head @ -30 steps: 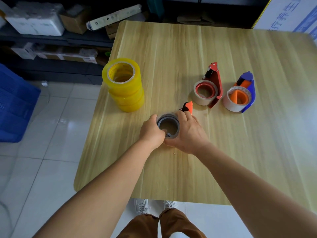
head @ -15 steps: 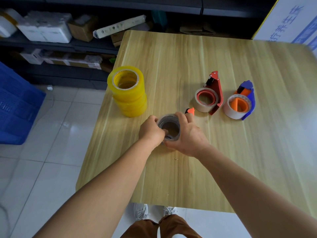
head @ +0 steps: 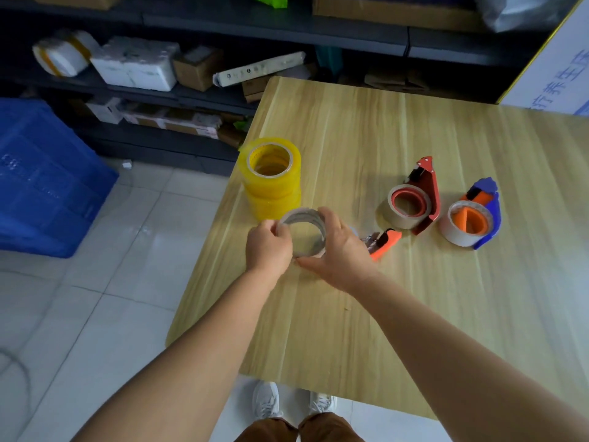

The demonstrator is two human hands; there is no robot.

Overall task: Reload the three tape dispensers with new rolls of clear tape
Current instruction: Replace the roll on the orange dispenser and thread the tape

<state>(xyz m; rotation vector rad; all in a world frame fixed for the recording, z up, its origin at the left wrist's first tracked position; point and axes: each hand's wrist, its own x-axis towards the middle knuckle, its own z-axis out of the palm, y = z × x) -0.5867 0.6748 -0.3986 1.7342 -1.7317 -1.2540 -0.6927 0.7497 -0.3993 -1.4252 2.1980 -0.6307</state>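
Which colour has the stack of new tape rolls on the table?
Yellow, translucent; the stack of tape rolls shows in the head view.

I see a light wood-grain table with rounded corners (head: pixel 414 314) filling the middle and right. Glossy white floor tiles (head: pixel 95 314) spread toward eight o'clock. A blue plastic crate (head: pixel 47 186) sits at nine o'clock. Dark metal shelving (head: pixel 287 30) holding white foam blocks (head: pixel 137 67) and cardboard boxes (head: pixel 196 70) runs across twelve o'clock.

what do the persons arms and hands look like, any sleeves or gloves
Both forearms are bare right up to the frame edge, with no sleeves in view. The left hand and right hand wear no gloves, and no rings, watch or wristband show. The fingers are uncovered.
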